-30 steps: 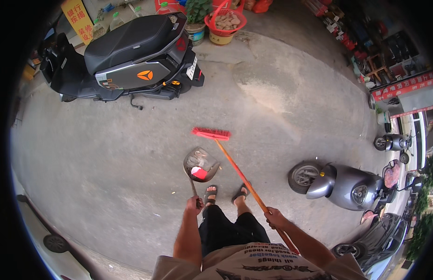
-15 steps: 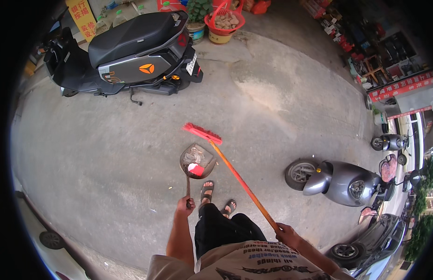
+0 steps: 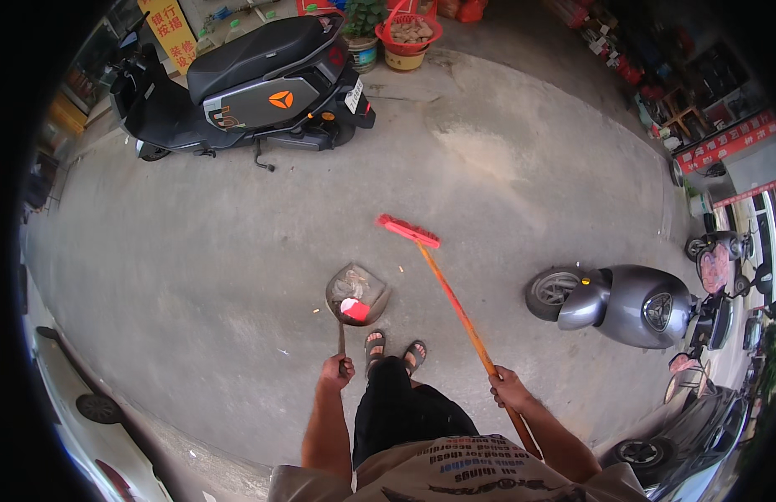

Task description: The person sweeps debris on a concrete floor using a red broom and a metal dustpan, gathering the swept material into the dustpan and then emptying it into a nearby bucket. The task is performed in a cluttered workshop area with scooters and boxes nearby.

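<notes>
My left hand (image 3: 338, 371) is closed round the handle of a dustpan (image 3: 370, 280), which is held low in front of my sandalled feet. Inside the pan lie a red and white scrap (image 3: 354, 309) and some greyish, crumpled litter. My right hand (image 3: 508, 388) grips the orange-brown stick of a broom (image 3: 411, 232). Its red bristled head is out ahead of the dustpan, to the right and apart from it. Between the broom head and the pan a small pale bit of litter (image 3: 400, 269) lies on the concrete.
A black and grey scooter (image 3: 271, 92) stands at the far left. Behind it are a potted plant (image 3: 364, 52) and a red basket (image 3: 409, 32). To the right is a grey scooter (image 3: 647, 305), with a dark car (image 3: 656, 448) nearer. A white car (image 3: 95, 439) is at the near left.
The broom head has swung right, away from the dustpan, uncovering a small pale bit on the ground. My right hand has risen slightly. The litter stays in the pan.
</notes>
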Available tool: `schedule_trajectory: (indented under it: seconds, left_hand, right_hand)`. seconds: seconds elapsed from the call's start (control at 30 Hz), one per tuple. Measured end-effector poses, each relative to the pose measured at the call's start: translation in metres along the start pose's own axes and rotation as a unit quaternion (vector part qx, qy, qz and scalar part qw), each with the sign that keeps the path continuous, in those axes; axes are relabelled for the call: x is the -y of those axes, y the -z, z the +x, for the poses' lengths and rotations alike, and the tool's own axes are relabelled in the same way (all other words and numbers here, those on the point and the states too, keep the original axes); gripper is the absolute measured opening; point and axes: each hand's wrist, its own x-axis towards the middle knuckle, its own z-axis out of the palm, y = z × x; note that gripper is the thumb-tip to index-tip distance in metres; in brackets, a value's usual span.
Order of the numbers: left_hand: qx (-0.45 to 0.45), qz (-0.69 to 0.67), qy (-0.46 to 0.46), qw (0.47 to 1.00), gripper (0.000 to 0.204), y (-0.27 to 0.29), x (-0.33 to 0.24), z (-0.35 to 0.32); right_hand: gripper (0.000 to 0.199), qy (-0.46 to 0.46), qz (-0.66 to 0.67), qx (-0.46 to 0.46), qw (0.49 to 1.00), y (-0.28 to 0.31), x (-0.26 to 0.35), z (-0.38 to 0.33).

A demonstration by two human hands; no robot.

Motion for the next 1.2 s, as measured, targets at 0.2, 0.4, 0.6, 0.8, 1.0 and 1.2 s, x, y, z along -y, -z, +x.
schedule_trajectory:
  seconds: [0.2, 0.4, 0.6, 0.8, 1.0, 1.2]
  left_hand:
    - [-0.001, 0.009, -0.01, 1.0, 0.011, 0.036, 0.03, 0.011]
    - [0.036, -0.034, 0.007, 0.999, 0.014, 0.069, 0.046, 0.01]
    - [0.086, -0.126, 0.0, 0.988, 0.017, 0.132, 0.065, -0.03]
    - [0.102, -0.208, -0.018, 0.973, 0.013, 0.203, 0.093, -0.063]
    - [0.053, -0.272, -0.049, 0.96, 0.014, 0.259, 0.116, -0.085]
    - [0.008, -0.298, -0.077, 0.952, 0.015, 0.289, 0.123, -0.082]
  right_hand:
    - [0.019, -0.098, 0.008, 0.084, 0.992, -0.033, -0.053, -0.039]
    - [0.017, -0.059, -0.051, 0.094, 0.993, -0.038, -0.081, -0.106]
    - [0.019, -0.025, -0.071, 0.132, 0.988, -0.064, -0.049, -0.125]
    - [0.026, 0.004, -0.112, 0.128, 0.985, -0.117, -0.014, -0.102]
    - [0.033, 0.077, -0.246, 0.124, 0.958, -0.184, -0.01, -0.054]
    - [0.028, 0.078, -0.333, 0.143, 0.929, -0.245, -0.025, -0.024]
